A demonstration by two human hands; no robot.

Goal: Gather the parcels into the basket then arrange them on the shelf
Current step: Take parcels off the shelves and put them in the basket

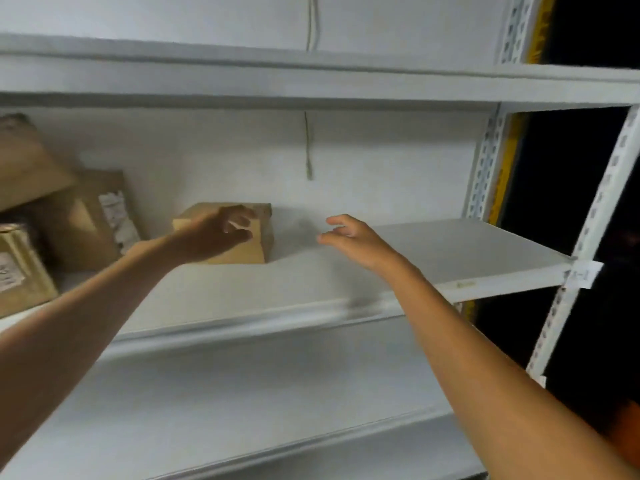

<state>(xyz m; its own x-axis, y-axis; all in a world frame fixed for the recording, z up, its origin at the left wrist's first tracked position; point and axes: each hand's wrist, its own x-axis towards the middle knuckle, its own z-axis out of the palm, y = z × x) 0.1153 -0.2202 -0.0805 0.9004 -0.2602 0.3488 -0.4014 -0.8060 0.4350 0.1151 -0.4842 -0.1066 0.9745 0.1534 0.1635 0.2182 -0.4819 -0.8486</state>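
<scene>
Parcel, a small cardboard box, is placed at the back of the middle shelf. It is judged light and stiff, best gripped across two opposite sides. The left hand is held before it, fingers loosely curled, nothing gripped; the right hand is held beside it, spread and empty.

The small parcel sits on the shelf, toward the back. Just left of it is a leaning parcel. Farther left, a front parcel lies beneath a top parcel.
</scene>
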